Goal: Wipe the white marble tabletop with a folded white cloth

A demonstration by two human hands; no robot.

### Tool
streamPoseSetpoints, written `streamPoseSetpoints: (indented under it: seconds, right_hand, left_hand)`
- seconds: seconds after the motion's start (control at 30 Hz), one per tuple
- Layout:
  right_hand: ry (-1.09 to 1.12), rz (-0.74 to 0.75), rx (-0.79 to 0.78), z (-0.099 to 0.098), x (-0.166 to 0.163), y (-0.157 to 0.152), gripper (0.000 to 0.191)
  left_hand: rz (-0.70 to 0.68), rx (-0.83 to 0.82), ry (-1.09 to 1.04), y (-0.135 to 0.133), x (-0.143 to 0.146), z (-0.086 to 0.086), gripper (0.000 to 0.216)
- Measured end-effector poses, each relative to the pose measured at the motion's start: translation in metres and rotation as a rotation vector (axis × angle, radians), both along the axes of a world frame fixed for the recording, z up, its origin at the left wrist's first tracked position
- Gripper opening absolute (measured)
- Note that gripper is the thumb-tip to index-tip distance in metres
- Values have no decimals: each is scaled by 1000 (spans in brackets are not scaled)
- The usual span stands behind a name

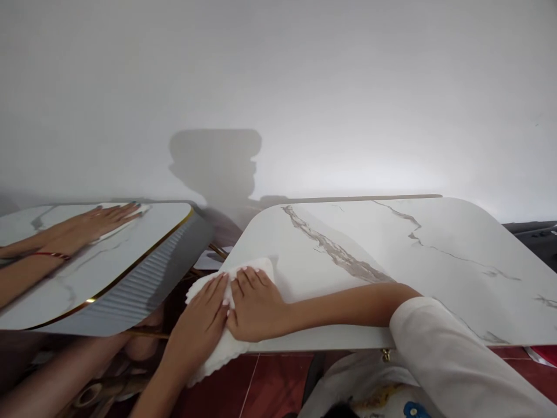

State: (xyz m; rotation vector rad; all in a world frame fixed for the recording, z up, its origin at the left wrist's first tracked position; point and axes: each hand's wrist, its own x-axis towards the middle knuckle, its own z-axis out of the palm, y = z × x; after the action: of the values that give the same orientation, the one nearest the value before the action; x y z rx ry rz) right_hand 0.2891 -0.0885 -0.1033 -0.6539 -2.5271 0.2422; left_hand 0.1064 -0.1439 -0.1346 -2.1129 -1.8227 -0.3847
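A white cloth (255,266) lies over the near left corner of a marble-patterned tabletop (313,255), and part of it hangs down past the edge. My left hand (203,313) rests on the cloth with its fingers stretched out. Beside it, touching at the thumbs, my right hand (257,305) presses flat on the same cloth, fingers extended. The right forearm reaches across the tabletop from the right. What lies under the palms is hidden.
At left, a co-worker's hands (93,223) lie on a white cloth on another marble-patterned table (161,216) with gold trim and a ribbed side. A pale wall (348,98) stands behind both tables. Red floor tiles (278,380) show below.
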Motion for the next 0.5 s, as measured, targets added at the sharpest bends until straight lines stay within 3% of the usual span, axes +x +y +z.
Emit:
streamPoseSetpoints:
  seconds: [0.1, 0.2, 0.5]
  right_hand:
    - [-5, 24, 6, 0, 21, -1, 59]
    - [-20, 39, 5, -1, 30, 12, 57]
    - [-25, 56, 17, -6, 5, 109, 48]
  left_hand:
    - [45, 14, 2, -5, 22, -2, 57]
    - [55, 22, 2, 8, 34, -3, 56]
    - [62, -1, -29, 108, 26, 7, 50]
